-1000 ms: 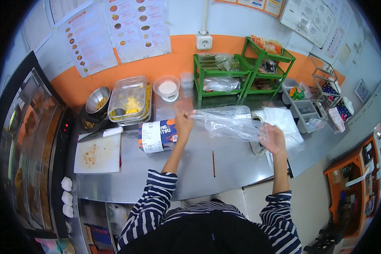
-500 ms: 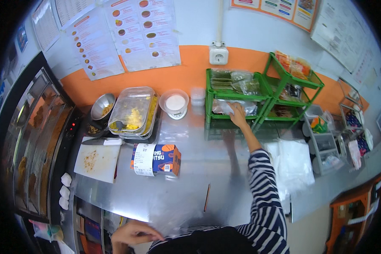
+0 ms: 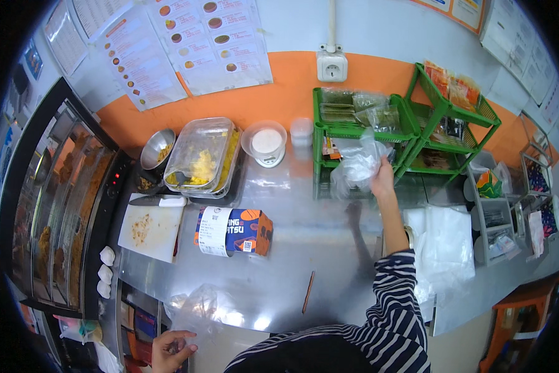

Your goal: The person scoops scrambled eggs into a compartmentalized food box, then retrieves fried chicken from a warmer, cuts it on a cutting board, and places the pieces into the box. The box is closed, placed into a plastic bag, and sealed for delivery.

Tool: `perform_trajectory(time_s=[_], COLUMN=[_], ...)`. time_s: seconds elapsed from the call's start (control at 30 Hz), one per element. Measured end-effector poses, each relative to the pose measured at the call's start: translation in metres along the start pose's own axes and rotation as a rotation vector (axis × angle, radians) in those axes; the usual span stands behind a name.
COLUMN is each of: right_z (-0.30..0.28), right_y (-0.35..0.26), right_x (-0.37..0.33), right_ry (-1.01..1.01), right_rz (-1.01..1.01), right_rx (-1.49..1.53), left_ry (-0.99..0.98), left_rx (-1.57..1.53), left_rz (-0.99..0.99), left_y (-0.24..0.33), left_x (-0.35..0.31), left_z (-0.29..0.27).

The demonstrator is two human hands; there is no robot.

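Observation:
My right hand (image 3: pixel 384 178) grips a bunch of clear plastic bags (image 3: pixel 359 163) at the front of the green tiered rack (image 3: pixel 410 140). The bags hang crumpled over the opening of its lower shelf. Low on the left, my left hand (image 3: pixel 172 351) has its fingers curled toward the thumb, closed on a thin clear plastic bag (image 3: pixel 200 309) that spreads over the counter's front edge. A printed cardboard food box (image 3: pixel 249 231) with a white paper slip (image 3: pixel 213 231) round it stands mid-counter. Nearer me lies a brown pencil-like stick (image 3: pixel 308 292).
At left stand a heated display case (image 3: pixel 55 205), a cutting board (image 3: pixel 146 239) with a knife (image 3: pixel 161 201), a metal bowl (image 3: pixel 158 149) and a lidded food container (image 3: pixel 198 161). A kitchen scale (image 3: pixel 267 144) stands behind. White plastic sheets (image 3: pixel 441 242) and grey drawers (image 3: pixel 498 217) are at right.
My right hand has drawn the plastic bags forward out of the lower shelf. My left hand has shifted left and down, and the clear bag by it now shows more plainly.

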State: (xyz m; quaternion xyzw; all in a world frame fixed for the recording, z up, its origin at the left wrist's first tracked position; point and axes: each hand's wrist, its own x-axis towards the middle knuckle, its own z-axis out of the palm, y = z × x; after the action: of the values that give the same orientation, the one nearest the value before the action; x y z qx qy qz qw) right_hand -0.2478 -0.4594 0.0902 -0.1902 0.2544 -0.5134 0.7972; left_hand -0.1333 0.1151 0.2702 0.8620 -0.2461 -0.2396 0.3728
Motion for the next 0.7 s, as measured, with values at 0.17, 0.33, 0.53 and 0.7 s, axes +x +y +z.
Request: perform_trajectory(time_s=[0.17,0.33,0.53,0.7], right_z=[0.026,0.102,0.126,0.140], right_y=[-0.011,0.091,0.264,0.330], right_x=[-0.106,-0.228,-0.335,-0.330], right_ry=[-0.441,-1.456,-1.095,-1.344], right_rz=[0.245,0.839,1.004,0.703], right_rx=[-0.400,-1.336,-0.452,-0.666], left_ry=[0.250,0.272,-0.086,0.569], left_rx=[0.835,0.808,0.234,0.262], left_rz=[0.184,0.185,0.620,0.491], left_y=[-0.012,-0.040,-0.042,-0.100], left_x=[0.015,0.027,0.020,0.042], left_z=[-0.002,0.005,0.047,-0.003])
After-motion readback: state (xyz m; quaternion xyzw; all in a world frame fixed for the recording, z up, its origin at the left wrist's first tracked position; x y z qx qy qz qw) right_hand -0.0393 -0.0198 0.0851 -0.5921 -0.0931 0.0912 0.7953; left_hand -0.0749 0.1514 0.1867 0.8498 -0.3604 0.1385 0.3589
